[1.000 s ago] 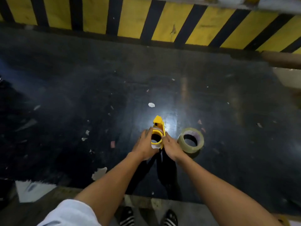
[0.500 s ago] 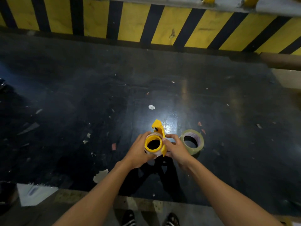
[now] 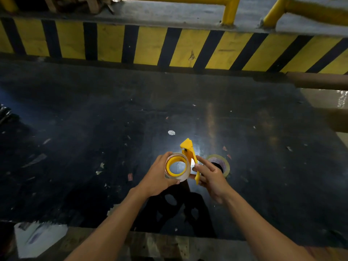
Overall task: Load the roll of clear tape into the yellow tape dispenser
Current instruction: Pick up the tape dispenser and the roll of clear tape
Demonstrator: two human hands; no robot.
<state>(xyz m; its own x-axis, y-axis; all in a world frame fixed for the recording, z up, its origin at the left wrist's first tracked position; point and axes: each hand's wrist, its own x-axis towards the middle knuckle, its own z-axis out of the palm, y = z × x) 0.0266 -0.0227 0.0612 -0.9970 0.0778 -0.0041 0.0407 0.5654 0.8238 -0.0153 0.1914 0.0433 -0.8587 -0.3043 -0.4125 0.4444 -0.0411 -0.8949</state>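
Note:
My left hand (image 3: 156,178) wraps around a roll of clear tape (image 3: 177,176) that sits on the yellow ring hub of the yellow tape dispenser (image 3: 188,149). The dispenser is held up above the dark floor, its cutter head pointing away from me. My right hand (image 3: 209,174) pinches the dispenser's flat yellow side plate, with two fingers stretched out. A second roll of tape (image 3: 224,162), tan and yellowish, lies flat on the floor just behind my right hand, partly hidden by it.
The dark glossy floor (image 3: 113,119) is littered with small paper scraps. A yellow-and-black striped curb (image 3: 169,48) runs along the far side, with yellow railing posts (image 3: 228,10) above. White paper (image 3: 37,238) lies at the near left, on a pale ledge.
Both hands have lifted the dispenser off the floor and tilted it, so the yellow hub with the clear roll faces me. The tan roll has stayed on the floor.

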